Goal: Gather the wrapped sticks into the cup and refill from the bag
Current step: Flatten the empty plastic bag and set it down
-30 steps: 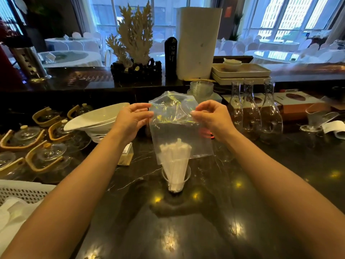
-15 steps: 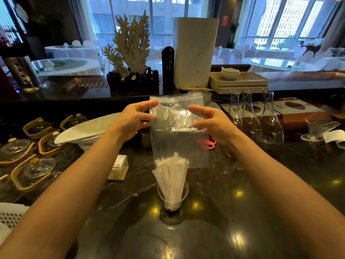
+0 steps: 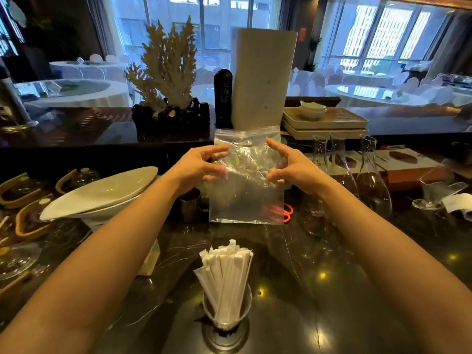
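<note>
A clear plastic zip bag (image 3: 246,200) hangs in the air above the dark counter, and it looks empty. My left hand (image 3: 201,166) grips its left side and my right hand (image 3: 288,166) grips its right side, both near the crumpled top. Below the bag, apart from it, a small clear cup (image 3: 226,312) stands upright on the counter. A bundle of white wrapped sticks (image 3: 226,277) fans out of the cup.
White stacked dishes (image 3: 102,195) sit to the left beside glass teapots (image 3: 28,218) with yellow handles. A metal cup (image 3: 190,204) stands behind my left wrist. Glass carafes (image 3: 373,180) stand at right, red scissors (image 3: 287,213) behind the bag.
The bag has risen clear of the cup and the sticks now stand in the cup outside the bag. Both hands moved up with it.
</note>
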`<state>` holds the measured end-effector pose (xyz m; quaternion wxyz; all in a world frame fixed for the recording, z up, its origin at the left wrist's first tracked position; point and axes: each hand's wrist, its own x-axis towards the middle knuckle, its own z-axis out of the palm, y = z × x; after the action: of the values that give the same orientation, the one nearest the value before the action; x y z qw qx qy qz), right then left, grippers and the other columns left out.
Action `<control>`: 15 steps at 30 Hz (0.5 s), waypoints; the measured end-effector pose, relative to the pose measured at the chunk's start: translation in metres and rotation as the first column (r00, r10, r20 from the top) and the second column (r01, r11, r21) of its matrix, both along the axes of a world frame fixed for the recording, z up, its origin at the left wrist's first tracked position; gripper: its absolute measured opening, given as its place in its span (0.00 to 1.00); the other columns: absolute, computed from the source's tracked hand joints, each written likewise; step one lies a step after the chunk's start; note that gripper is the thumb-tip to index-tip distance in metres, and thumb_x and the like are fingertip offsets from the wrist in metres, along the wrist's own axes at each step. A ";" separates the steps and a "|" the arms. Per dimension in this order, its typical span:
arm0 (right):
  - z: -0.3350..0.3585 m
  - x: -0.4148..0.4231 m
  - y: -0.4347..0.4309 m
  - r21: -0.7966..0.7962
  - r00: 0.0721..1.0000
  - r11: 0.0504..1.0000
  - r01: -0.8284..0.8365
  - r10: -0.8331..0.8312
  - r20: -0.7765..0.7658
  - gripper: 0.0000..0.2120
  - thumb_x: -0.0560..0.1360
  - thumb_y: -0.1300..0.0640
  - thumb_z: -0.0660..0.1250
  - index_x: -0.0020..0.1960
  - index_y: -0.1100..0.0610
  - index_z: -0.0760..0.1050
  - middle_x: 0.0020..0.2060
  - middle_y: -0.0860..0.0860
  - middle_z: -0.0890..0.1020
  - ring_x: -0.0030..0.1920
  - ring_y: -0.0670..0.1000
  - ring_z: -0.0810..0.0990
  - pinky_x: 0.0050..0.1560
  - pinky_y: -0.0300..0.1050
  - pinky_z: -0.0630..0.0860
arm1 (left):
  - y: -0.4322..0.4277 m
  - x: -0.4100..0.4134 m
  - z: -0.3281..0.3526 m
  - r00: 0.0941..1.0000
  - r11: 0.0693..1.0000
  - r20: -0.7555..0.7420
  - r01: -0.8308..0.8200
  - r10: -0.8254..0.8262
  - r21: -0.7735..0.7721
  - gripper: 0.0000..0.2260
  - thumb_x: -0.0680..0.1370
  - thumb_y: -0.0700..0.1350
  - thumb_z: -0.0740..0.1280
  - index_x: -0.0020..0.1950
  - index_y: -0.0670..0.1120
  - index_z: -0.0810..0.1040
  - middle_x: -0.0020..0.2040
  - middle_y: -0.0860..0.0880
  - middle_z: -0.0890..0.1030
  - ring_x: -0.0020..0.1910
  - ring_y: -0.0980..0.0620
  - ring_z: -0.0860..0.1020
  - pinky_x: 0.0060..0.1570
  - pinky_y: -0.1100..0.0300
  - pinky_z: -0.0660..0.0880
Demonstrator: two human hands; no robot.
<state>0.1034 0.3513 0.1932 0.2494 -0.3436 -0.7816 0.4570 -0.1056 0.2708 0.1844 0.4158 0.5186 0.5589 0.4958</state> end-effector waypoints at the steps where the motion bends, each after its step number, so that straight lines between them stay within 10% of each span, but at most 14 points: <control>1: -0.003 -0.002 0.006 0.002 1.000 1.000 0.018 -0.018 0.017 0.40 0.68 0.73 0.65 0.73 0.53 0.54 0.41 0.57 0.79 0.30 0.45 0.77 0.33 0.35 0.78 | 0.006 -0.001 -0.005 1.000 1.000 -0.014 -0.002 0.002 -0.015 0.28 0.69 0.30 0.67 0.66 0.45 0.69 0.66 0.48 0.71 0.50 0.57 0.76 0.34 0.66 0.76; 6: -0.033 -0.016 0.035 0.044 0.991 0.996 0.082 -0.086 0.106 0.39 0.69 0.72 0.65 0.74 0.53 0.52 0.60 0.54 0.72 0.31 0.44 0.75 0.32 0.34 0.76 | 0.034 -0.007 -0.039 0.994 0.995 -0.111 -0.022 0.011 -0.099 0.33 0.67 0.29 0.68 0.69 0.43 0.63 0.72 0.46 0.65 0.63 0.46 0.72 0.42 0.61 0.78; 10: -0.075 -0.025 0.055 -0.032 0.977 0.997 0.067 -0.059 0.204 0.43 0.69 0.74 0.63 0.74 0.51 0.45 0.70 0.55 0.62 0.38 0.46 0.77 0.33 0.37 0.76 | 0.049 -0.007 -0.080 0.996 0.982 -0.084 -0.002 -0.015 -0.191 0.36 0.67 0.28 0.67 0.71 0.46 0.59 0.72 0.45 0.63 0.46 0.51 0.78 0.34 0.66 0.78; 15: -0.136 -0.033 0.071 -0.102 0.938 0.988 0.116 -0.075 0.338 0.40 0.68 0.75 0.61 0.74 0.58 0.48 0.60 0.55 0.72 0.39 0.52 0.77 0.31 0.40 0.77 | 0.063 -0.007 -0.140 0.962 0.953 -0.262 -0.010 -0.074 -0.304 0.40 0.68 0.31 0.69 0.73 0.46 0.52 0.74 0.44 0.60 0.56 0.52 0.72 0.36 0.67 0.78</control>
<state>0.0701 0.4226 0.0568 0.1142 -0.4679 -0.7660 0.4259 -0.1131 0.3337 0.0441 0.4183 0.5205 0.6711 0.3221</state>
